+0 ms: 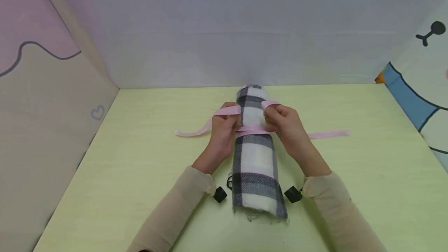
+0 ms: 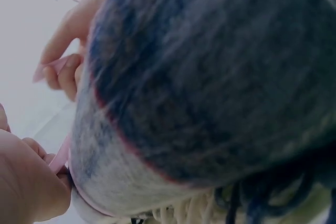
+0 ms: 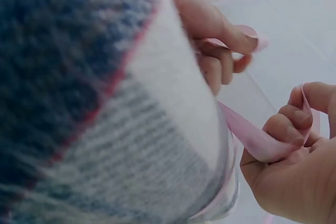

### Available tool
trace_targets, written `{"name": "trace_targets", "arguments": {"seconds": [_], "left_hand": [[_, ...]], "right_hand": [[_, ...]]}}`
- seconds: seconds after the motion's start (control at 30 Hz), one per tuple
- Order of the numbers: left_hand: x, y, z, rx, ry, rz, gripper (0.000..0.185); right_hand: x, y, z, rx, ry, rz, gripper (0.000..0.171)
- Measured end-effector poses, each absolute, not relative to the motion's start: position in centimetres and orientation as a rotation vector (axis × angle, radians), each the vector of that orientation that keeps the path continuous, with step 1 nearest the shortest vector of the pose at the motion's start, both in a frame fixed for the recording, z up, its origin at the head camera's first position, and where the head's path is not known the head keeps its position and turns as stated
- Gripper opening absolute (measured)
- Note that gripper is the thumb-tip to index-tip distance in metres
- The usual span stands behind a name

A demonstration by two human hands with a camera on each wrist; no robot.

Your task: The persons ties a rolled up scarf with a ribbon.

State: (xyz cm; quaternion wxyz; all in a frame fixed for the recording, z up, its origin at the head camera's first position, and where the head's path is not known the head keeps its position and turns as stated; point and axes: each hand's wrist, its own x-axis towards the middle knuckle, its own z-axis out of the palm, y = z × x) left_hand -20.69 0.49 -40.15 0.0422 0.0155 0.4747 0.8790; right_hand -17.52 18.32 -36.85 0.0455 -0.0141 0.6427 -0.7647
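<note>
A rolled plaid scarf [image 1: 255, 162], white with grey and black bands, lies lengthwise on the yellow-green table [image 1: 350, 186]. A pink ribbon [image 1: 253, 129] is wrapped around its middle. My left hand [image 1: 229, 118] pinches a loop of the ribbon on the scarf's left side. My right hand [image 1: 271, 114] pinches another loop on the right side. The ribbon's loose tails trail out flat to both sides. In the left wrist view the scarf [image 2: 210, 77] fills the frame beside my left hand [image 2: 26, 182]. The right wrist view shows my right hand [image 3: 289, 135] with its fingers curled over the ribbon [image 3: 252, 137].
Upright panels wall in the table at the back [image 1: 245, 30], left [image 1: 42, 119] and right [image 1: 420, 100]. Small black wrist cameras [image 1: 219, 194] sit at both cuffs beside the scarf's fringed near end.
</note>
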Motion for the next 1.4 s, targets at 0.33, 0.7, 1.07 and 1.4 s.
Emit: {"name": "trace_targets", "arguments": {"seconds": [0.33,0.7,1.07,1.4], "left_hand": [[-20.3,1.0,-40.1,0.137,1.794,2.466,0.019],[-20.2,1.1,-40.2,0.174,1.82,2.503,0.02],[-20.2,1.2,-40.2,0.116,1.832,2.526,0.009],[-20.1,1.2,-39.8,0.056,1.848,2.541,0.011]], "right_hand": [[-17.2,17.3,-36.6,0.04,2.243,-2.088,0.021],[-17.2,16.1,-37.0,0.003,2.379,-1.954,0.019],[-17.1,16.1,-36.7,-0.146,2.553,-1.844,0.019],[-17.0,17.3,-36.0,-0.195,2.865,-1.642,0.028]]}}
